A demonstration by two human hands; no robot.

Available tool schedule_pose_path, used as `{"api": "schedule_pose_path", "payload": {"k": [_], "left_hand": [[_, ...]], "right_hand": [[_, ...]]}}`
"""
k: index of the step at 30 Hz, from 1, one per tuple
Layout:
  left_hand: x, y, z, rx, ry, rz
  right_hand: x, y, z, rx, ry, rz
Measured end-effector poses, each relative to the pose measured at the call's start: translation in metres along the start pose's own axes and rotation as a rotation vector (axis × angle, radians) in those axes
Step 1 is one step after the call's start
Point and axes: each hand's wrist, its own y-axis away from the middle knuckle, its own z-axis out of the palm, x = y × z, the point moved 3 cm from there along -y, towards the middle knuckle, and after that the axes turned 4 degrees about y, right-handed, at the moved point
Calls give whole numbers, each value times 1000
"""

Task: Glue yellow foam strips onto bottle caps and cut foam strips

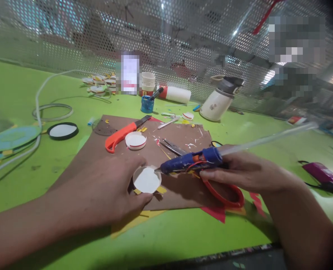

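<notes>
Between the thumb and fingers of my left hand (121,187) is a small white paper cup bottom (147,180), its round inside facing up, with yellow paper tabs along its near edge. My right hand (239,168) grips a blue hot glue gun (191,160), a long clear glue stick jutting from its back. The gun's nozzle touches or nearly touches the far right rim of the cup bottom. Under the gun lie scissors with orange handles (228,197), partly covered by my right hand. A second white cup bottom (135,140) rests on the brown cardboard (180,198) beyond.
An orange utility knife (124,135) and tweezers (172,147) lie on the cardboard among paper scraps. Behind stand a blue pot (147,104), stacked paper cups (148,80) and a white kettle (218,103). A white cable (37,101) curves along the left. A perforated screen (84,41) closes the back.
</notes>
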Motion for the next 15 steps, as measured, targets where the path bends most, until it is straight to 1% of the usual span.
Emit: {"api": "schedule_pose_path", "payload": {"k": [4, 7, 12, 15], "left_hand": [[-4, -1, 0, 59, 73, 41], [-3, -1, -1, 102, 120, 82], [1, -2, -1, 110, 123, 135], [-1, -2, 0, 107, 126, 144]], "right_hand": [[1, -2, 0, 10, -7, 27], [1, -4, 0, 20, -22, 30], [6, -5, -1, 34, -27, 121], [7, -6, -2, 38, -37, 121]]}}
